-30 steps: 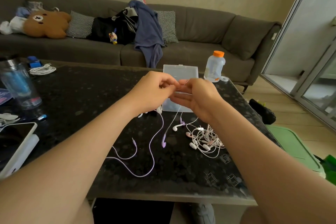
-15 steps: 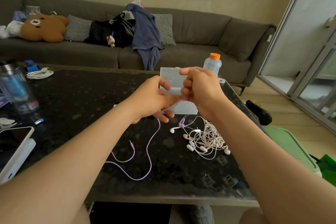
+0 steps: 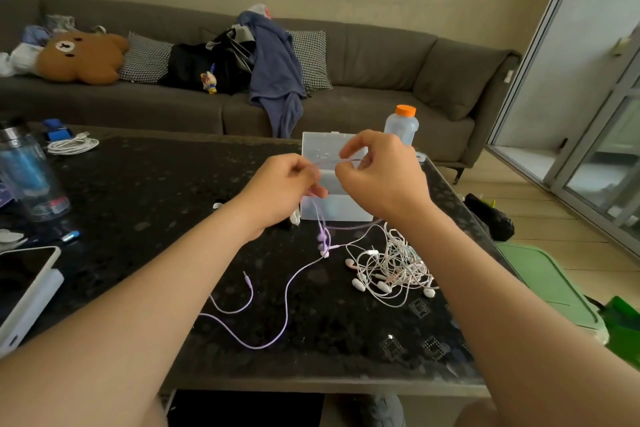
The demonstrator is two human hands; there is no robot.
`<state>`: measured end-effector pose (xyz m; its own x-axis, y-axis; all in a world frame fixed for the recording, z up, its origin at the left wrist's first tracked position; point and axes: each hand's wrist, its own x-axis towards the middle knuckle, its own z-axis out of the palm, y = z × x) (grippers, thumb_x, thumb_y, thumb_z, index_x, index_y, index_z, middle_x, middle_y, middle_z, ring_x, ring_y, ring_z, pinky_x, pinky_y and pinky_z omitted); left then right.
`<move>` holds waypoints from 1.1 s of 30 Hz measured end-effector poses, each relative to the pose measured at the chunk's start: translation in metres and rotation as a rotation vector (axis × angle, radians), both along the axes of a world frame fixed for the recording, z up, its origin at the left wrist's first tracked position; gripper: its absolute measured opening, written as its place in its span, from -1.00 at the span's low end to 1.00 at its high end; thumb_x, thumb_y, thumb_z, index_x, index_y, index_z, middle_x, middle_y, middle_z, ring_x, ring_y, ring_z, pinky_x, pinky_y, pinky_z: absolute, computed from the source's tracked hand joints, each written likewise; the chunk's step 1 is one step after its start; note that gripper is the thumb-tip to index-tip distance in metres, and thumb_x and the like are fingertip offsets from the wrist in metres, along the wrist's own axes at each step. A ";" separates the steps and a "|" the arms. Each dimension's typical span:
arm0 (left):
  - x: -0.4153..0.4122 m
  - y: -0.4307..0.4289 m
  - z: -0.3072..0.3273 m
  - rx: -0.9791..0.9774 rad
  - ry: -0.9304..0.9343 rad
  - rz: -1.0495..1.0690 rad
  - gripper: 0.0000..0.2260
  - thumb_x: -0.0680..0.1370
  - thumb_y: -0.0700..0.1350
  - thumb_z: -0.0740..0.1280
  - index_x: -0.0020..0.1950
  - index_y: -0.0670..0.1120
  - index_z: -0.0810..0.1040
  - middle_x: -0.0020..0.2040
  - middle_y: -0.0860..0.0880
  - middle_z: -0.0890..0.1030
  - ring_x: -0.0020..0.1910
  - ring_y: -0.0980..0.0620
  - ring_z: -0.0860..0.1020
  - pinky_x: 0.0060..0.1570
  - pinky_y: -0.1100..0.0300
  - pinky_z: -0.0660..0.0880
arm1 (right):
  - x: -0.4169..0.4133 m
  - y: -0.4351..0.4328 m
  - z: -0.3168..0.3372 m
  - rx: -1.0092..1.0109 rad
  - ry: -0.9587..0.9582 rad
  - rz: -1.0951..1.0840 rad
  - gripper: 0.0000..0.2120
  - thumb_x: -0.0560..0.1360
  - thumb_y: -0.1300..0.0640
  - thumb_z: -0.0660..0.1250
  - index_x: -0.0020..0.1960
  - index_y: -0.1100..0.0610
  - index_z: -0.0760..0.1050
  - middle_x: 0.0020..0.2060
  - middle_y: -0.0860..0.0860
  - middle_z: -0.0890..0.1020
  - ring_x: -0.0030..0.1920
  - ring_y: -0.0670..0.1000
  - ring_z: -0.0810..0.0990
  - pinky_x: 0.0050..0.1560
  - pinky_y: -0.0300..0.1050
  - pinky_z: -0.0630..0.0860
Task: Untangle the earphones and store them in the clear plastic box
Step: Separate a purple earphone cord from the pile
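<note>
My left hand and my right hand are raised above the dark table, each pinching the purple earphone cord. A short stretch of that cord runs taut between my fingers. Its earbuds hang below my hands and the rest trails in loops across the table, ending in a plug at the left. A tangled heap of white and pink earphones lies to the right. The clear plastic box stands open just behind my hands, partly hidden by them.
A bottle with an orange cap stands behind the box. A blue drinking bottle, a coiled white cable and a tablet sit at the table's left. A green lid lies on the floor at the right. A sofa runs along the back.
Both hands have risen and drawn slightly apart, pulling the purple cord taut between them. More of the cord has lifted off the table and the earbuds now hang.
</note>
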<state>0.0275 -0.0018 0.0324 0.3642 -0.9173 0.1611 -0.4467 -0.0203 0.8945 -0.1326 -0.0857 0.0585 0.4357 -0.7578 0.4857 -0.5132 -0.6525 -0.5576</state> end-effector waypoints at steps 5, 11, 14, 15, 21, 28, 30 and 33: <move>-0.001 -0.001 0.005 0.039 0.083 0.017 -0.75 0.72 -0.02 0.31 -0.05 -0.11 0.68 -0.31 -0.04 0.57 -0.26 0.00 0.57 -0.01 0.05 0.62 | 0.000 -0.022 -0.019 -0.123 0.031 -0.067 -0.82 0.63 0.03 0.33 0.01 0.03 0.71 -0.29 -0.07 0.60 -0.22 0.08 0.60 -0.11 0.06 0.61; -0.005 0.004 0.014 0.013 0.352 -0.063 -0.71 0.73 0.00 0.29 -0.09 -0.14 0.58 -0.43 0.00 0.43 -0.30 -0.05 0.56 0.06 -0.18 0.59 | -0.012 -0.033 -0.029 0.029 0.151 -0.321 -0.66 0.73 -0.07 0.21 -0.07 0.11 0.58 -0.30 0.00 0.50 -0.32 0.03 0.49 -0.31 -0.14 0.38; -0.004 0.005 0.019 -0.017 0.498 -0.093 -0.73 0.76 -0.06 0.23 -0.07 -0.16 0.54 -0.43 -0.01 0.39 -0.42 0.02 0.42 0.24 -0.26 0.56 | -0.014 -0.042 -0.037 0.115 0.290 -0.334 -0.68 0.71 -0.05 0.23 -0.04 0.15 0.58 -0.20 0.08 0.59 -0.31 0.05 0.51 -0.33 -0.13 0.39; -0.004 0.006 0.020 -0.014 0.521 -0.099 -0.73 0.76 -0.07 0.22 -0.05 -0.16 0.55 -0.42 -0.01 0.39 -0.44 0.05 0.38 0.27 -0.24 0.56 | -0.013 -0.045 -0.041 0.135 0.313 -0.317 -0.70 0.69 -0.04 0.24 -0.03 0.16 0.58 -0.16 0.11 0.63 -0.27 0.09 0.56 -0.31 -0.11 0.46; -0.007 0.007 0.023 -0.030 0.673 -0.126 -0.77 0.75 -0.05 0.23 0.09 -0.16 0.61 -0.34 0.01 0.50 -0.40 0.08 0.42 0.25 -0.07 0.59 | -0.005 -0.044 -0.049 0.224 0.389 -0.128 -0.74 0.63 0.04 0.37 0.22 0.16 0.64 0.03 0.12 0.69 -0.14 0.11 0.68 -0.12 0.00 0.69; -0.009 0.001 0.018 -0.024 0.784 -0.070 -0.75 0.73 0.08 0.24 0.08 -0.07 0.57 0.07 -0.03 0.78 0.05 0.04 0.75 0.39 -0.07 0.48 | 0.002 -0.011 -0.035 0.404 0.697 0.293 -0.84 0.60 0.02 0.43 0.00 0.03 0.77 -0.18 0.05 0.75 -0.26 0.07 0.65 -0.15 -0.05 0.66; -0.006 0.000 0.013 0.015 0.627 -0.072 -0.72 0.74 0.10 0.21 0.09 -0.09 0.55 0.14 -0.02 0.76 0.13 0.04 0.74 0.38 -0.08 0.44 | 0.005 -0.002 -0.028 0.473 0.768 0.389 -0.84 0.59 0.01 0.42 0.02 0.03 0.77 -0.28 0.01 0.71 -0.38 0.02 0.51 -0.35 -0.13 0.53; 0.000 0.000 0.006 0.030 0.319 -0.041 -0.70 0.75 0.05 0.24 0.01 -0.13 0.59 0.15 -0.01 0.75 0.05 0.07 0.75 0.32 -0.05 0.55 | 0.007 0.009 -0.018 0.577 0.712 0.493 -0.82 0.58 0.03 0.43 -0.01 0.10 0.76 -0.32 0.02 0.62 -0.40 -0.02 0.42 -0.44 -0.22 0.38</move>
<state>0.0273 -0.0018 0.0382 0.3548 -0.9348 0.0170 -0.1447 -0.0369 0.9888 -0.1257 -0.0763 0.0405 0.8037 -0.4536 -0.3852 -0.5951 -0.6091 -0.5243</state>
